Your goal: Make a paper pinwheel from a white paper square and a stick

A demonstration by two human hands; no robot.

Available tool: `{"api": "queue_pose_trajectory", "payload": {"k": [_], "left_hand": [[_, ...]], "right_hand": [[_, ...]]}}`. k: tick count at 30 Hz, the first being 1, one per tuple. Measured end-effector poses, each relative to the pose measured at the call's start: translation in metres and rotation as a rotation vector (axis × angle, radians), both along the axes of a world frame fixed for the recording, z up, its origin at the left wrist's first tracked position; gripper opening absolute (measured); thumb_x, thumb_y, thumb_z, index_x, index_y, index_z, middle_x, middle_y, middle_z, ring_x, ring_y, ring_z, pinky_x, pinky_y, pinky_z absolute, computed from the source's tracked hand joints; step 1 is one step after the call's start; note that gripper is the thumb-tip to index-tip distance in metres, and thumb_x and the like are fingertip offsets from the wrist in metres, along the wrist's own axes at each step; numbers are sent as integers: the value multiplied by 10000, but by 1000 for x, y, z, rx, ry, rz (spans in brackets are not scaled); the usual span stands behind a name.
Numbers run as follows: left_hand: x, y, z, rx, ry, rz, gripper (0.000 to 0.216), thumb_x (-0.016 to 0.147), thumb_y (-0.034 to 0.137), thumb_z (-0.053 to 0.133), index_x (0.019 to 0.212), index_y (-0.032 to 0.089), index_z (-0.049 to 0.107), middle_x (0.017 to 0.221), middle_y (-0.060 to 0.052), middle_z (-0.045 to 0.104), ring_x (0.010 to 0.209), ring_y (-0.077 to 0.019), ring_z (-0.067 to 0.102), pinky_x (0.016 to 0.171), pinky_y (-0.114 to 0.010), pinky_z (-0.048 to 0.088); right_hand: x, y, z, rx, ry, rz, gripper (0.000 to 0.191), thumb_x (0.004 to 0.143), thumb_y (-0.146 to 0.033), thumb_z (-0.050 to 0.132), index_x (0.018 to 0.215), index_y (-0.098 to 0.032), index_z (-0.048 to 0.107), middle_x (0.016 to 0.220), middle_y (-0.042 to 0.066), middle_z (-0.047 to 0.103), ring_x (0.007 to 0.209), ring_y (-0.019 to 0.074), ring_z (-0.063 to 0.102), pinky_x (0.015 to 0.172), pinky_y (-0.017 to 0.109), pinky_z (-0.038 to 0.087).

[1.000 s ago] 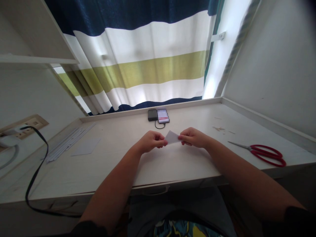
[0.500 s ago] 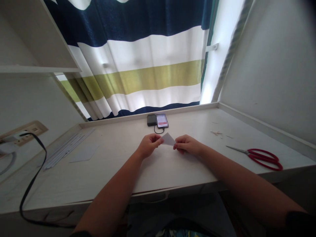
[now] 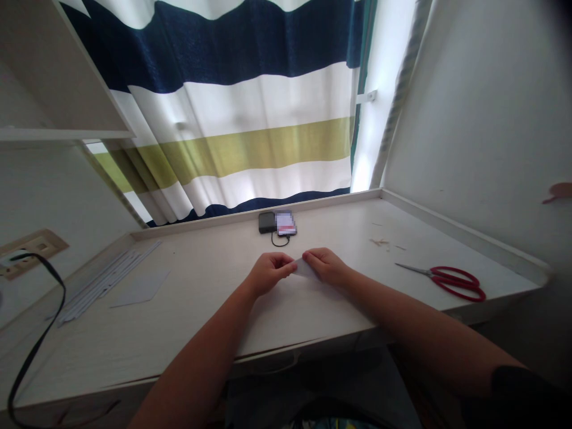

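Both hands meet over the middle of the desk [image 3: 214, 316], close together. The left hand [image 3: 269, 273] is curled, thumb & fingertips pinching the left end of a small white paper piece [image 3: 303, 269]. The right hand [image 3: 325, 267] pinches the right end in the same way, fingers bent, knuckles up. The paper piece is between the 2 hands, low over the desk top or just touching it; I cannot tell which. Most of it is hidden by the fingers.

The desk has a raised rim at the back & right side, so it holds things a bit like a shallow tray. On it:
- red-handled scissors [image 3: 447, 278], lying flat at the right, well apart from the hands, blades shut.
- 1 dark flat device [image 3: 266, 221] at the back rim, w/ a blurred card [image 3: 286, 223] just beside it & a thin looped wire [image 3: 279, 241] in front.
- few small scraps [image 3: 379, 241] btw. the device and the scissors.
- 1 pale sheet [image 3: 140, 287] lying flat at the left, next to a row of long white strips [image 3: 107, 279].

A black cable [image 3: 38, 339] runs from the wall socket [image 3: 30, 247] down over the left desk edge. Striped curtain [image 3: 245, 119] hangs behind.
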State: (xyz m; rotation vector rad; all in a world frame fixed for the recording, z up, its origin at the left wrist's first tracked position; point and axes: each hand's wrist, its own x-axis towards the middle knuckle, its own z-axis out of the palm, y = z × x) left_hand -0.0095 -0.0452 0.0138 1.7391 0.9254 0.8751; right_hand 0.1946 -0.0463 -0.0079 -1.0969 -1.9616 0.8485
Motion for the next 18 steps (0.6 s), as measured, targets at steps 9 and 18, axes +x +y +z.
{"api": "queue_pose_trajectory", "payload": {"k": [9,18], "left_hand": [[0,-1,2,14,-96,107,361,672,305,782,977,124,717,845,-92,743,730,-172,681,685,-278,545],[2,-5,6,44,-85,168,314,661,316,787,910,132,737,790,-80,743,687,-166,672,636,-257,531]], "right_hand": [[1,3,-2,116,-71,-201,267,930,-356,537,1064,-136,606,1007,50,638,841,167,631,740,348,541],[0,2,-5,174,-92,-189,257,933,-357,532,1028,-132,612,951,38,642,787,149,628,704,324,541]]}}
